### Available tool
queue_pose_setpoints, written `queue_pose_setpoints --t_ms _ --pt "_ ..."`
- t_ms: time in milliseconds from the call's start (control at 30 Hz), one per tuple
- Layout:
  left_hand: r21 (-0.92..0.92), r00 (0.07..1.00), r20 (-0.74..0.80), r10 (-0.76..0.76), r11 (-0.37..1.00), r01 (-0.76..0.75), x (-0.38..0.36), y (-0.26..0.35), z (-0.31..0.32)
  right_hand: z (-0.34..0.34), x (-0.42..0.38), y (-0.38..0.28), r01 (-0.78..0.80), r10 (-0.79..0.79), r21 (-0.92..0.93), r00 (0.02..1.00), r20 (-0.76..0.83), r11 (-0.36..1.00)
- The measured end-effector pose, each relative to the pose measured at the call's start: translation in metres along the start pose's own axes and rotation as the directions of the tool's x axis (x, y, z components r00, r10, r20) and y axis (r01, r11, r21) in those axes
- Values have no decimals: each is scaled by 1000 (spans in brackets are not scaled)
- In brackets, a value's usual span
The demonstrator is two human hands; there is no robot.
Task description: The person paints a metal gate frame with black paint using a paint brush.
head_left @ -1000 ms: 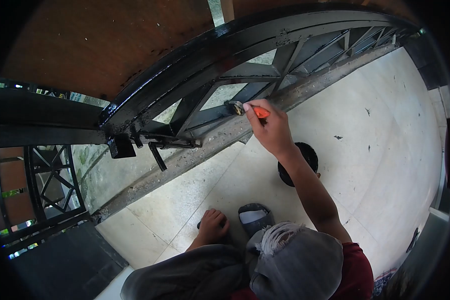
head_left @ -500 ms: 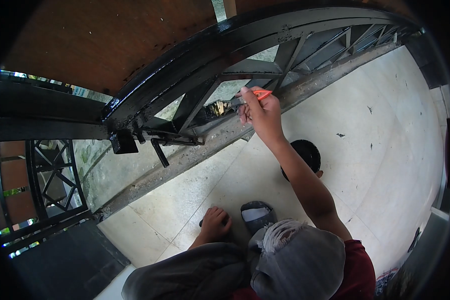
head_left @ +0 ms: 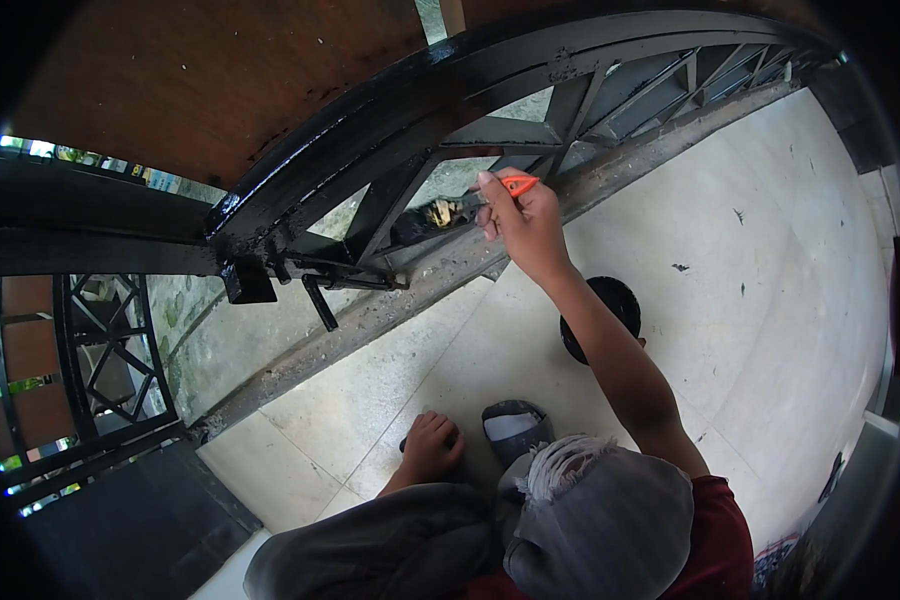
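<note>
My right hand (head_left: 522,220) is closed round a paintbrush (head_left: 518,186) with an orange handle. The brush's dark, wet bristles meet the lower bar of a black metal gate (head_left: 390,165), inside an opening of its lattice. Glossy black paint shows on parts of the gate. Low by my bent leg is my left hand (head_left: 432,445), its fingers curled downward; what lies under them is hidden. A black round paint container (head_left: 610,305) stands on the floor, partly covered by my right forearm.
Pale floor tiles (head_left: 750,250) carry dark specks. A raised concrete strip (head_left: 300,360) runs beneath the gate, and a latch rod (head_left: 320,300) sticks out from it. Brown panels (head_left: 200,80) fill the upper gate. My sandalled foot (head_left: 516,425) is beside my left hand.
The paintbrush has shifted very slightly along the lower bar, and its handle has turned a little in my right hand. My left hand stays where it was.
</note>
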State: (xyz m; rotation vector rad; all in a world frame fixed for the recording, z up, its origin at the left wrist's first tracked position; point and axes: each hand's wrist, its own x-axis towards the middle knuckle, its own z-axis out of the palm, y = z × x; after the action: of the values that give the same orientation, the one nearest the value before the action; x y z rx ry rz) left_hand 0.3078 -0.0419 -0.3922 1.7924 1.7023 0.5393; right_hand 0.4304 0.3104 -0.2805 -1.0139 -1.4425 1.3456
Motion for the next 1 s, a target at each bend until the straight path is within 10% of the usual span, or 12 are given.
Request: queue_pose_setpoints --t_ms 67,133,333,433,567,767,1000 --pt "2 1000 -13 3 1000 -3 0 0 -1 -7 2 9 -52 52 18 999 -5 998" --pt "-1 1000 -28 4 1000 -4 0 1 -1 -16 3 14 172 -199 -356 979 -41 918" --pt "5 1000 -5 13 1000 -13 1 0 -1 15 -6 14 483 -443 -398 875 193 780" --pt "5 1000 19 0 1000 0 0 0 -1 -3 1 -23 152 -131 -302 987 88 941" --pt "19 1000 -4 -6 1000 6 0 1 -1 1 -5 2 432 -392 -433 901 183 791" --pt "12 1000 2 -8 1000 8 1 2 -2 -10 -1 -8 224 -218 -274 975 53 935" --pt "1 1000 -1 -16 1000 16 0 2 -1 -14 -1 -6 275 -225 -504 961 158 819"
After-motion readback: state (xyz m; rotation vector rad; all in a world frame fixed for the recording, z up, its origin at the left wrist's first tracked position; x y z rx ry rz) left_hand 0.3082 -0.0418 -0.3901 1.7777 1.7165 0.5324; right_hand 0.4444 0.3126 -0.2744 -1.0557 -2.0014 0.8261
